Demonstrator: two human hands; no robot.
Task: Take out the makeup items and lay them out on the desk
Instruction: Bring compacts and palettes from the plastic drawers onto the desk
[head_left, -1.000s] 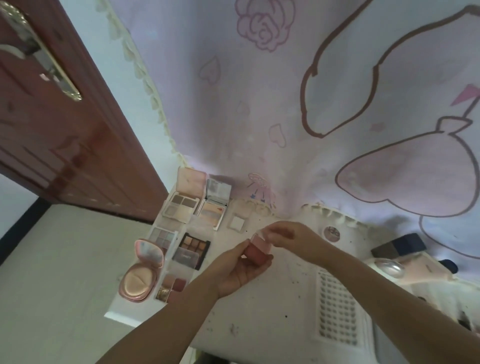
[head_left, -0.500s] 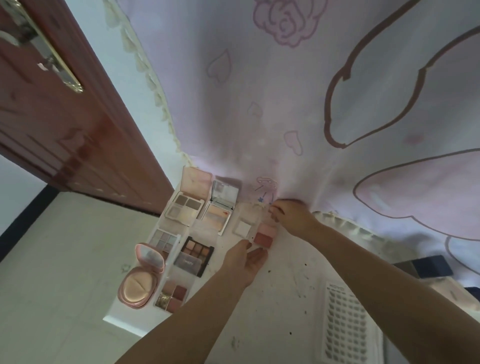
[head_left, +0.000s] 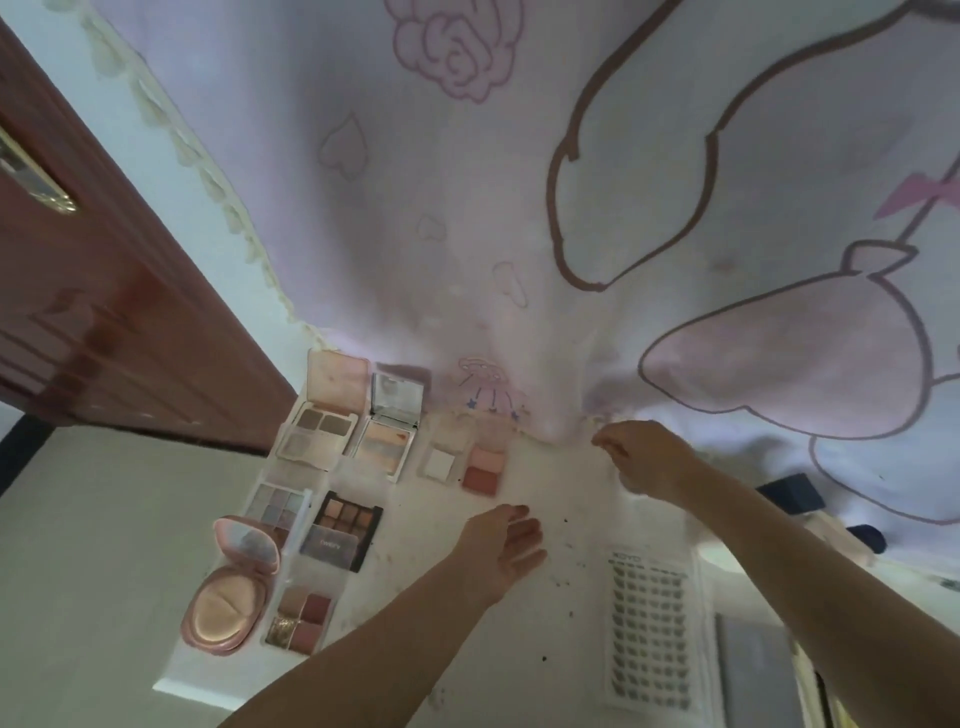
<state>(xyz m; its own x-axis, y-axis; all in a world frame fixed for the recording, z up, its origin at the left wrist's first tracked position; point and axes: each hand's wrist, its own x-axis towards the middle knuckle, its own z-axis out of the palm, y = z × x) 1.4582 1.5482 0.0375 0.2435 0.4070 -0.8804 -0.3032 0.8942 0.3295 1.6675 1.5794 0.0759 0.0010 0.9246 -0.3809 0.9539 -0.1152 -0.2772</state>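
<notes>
Both hands hold nothing: the left hand open, the right hand loosely curled. The pink blush palette lies near the tabletop's back edge, bare surface between the hands.

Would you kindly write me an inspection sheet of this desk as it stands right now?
Surface: white desk, speckled with dark crumbs.
Job's things: open palettes in rows at left; pink blush duo lies open beside a small white compact; round cushion compact open at the near left edge.
Clutter: false-lash card at right.
Grips: left hand open, holding nothing; right hand loosely curled, empty.
Cables: nothing seen.
Surroundings: pink cartoon curtain behind; brown door at left.
</notes>
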